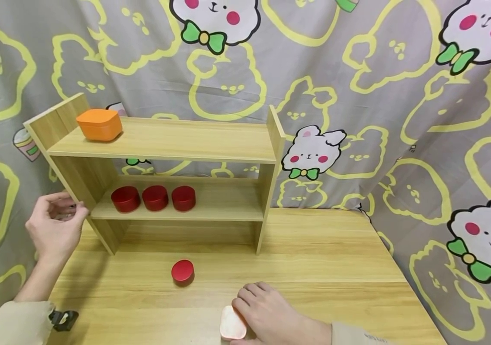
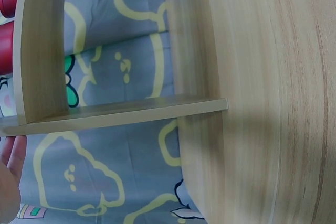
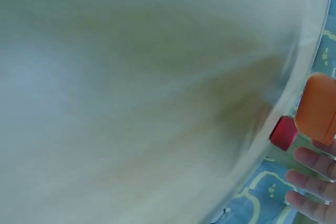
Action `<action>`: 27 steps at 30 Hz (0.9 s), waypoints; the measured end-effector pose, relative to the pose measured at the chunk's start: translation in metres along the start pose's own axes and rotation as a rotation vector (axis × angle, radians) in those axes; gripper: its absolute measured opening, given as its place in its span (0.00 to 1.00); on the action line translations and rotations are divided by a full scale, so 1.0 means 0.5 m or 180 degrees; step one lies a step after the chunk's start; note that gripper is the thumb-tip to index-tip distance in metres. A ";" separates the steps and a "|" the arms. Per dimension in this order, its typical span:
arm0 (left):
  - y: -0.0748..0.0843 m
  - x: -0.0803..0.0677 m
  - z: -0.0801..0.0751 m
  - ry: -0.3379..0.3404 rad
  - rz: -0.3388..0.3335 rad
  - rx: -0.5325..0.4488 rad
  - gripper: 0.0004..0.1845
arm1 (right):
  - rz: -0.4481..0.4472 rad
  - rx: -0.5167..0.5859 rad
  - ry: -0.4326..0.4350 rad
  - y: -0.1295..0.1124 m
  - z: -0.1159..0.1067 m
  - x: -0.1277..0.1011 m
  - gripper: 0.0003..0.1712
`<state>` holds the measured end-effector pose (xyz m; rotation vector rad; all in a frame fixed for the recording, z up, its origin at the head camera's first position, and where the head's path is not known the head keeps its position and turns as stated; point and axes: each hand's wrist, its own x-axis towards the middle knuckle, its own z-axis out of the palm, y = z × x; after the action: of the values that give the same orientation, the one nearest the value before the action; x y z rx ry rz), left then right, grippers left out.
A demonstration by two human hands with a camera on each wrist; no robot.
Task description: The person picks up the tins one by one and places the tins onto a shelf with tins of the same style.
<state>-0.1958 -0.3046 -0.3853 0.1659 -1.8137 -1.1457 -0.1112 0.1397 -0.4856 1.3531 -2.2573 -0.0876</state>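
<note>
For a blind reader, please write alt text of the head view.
A right hand holds a pale pink box on a wooden table, near a red tin; the left hand touches a wooden shelf.

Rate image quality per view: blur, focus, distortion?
Head view: sharp, evenly lit, soft shadow under the red tin. Left wrist view: fairly sharp, but the shelf bows from wide-angle distortion. Right wrist view: mostly blurred table; only the fingers and an orange box read.
</note>
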 end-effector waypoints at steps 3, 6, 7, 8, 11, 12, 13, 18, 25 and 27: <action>-0.003 -0.001 0.000 0.0009 -0.0006 -0.0001 0.11 | -0.0051 -0.0018 0.0054 0.003 -0.009 0.017 0.35; -0.005 -0.002 0.000 0.0035 0.0009 0.0004 0.11 | -0.0078 -0.0011 0.0093 0.005 -0.018 0.035 0.34; -0.006 -0.003 0.000 0.0040 0.0016 0.0001 0.11 | -0.0085 -0.0001 0.0113 0.006 -0.021 0.041 0.34; -0.006 -0.003 0.001 0.0043 0.0023 0.0002 0.11 | -0.0090 0.0018 0.0133 0.008 -0.023 0.047 0.34; -0.005 -0.002 0.001 0.0040 0.0030 -0.0016 0.11 | -0.0140 0.0029 0.0240 0.014 -0.029 0.067 0.33; -0.006 -0.002 0.001 0.0039 0.0028 -0.0024 0.11 | -0.0163 0.0018 0.0284 0.017 -0.031 0.074 0.33; -0.006 -0.001 0.001 0.0042 0.0020 -0.0036 0.11 | -0.0181 0.0028 0.0304 0.019 -0.034 0.081 0.33; -0.010 0.001 0.001 0.0019 -0.0011 -0.0041 0.11 | -0.0297 -0.0088 0.0485 0.030 -0.049 0.115 0.33; -0.013 0.001 0.001 0.0013 -0.0030 -0.0030 0.11 | -0.0380 -0.0213 0.0531 0.046 -0.074 0.157 0.34; -0.012 0.001 0.001 0.0020 -0.0025 -0.0028 0.11 | -0.0381 -0.0233 0.0534 0.050 -0.081 0.168 0.35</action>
<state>-0.1983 -0.3081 -0.3896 0.1714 -1.8035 -1.1573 -0.1450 0.0895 -0.4103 1.4018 -2.0158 -0.0933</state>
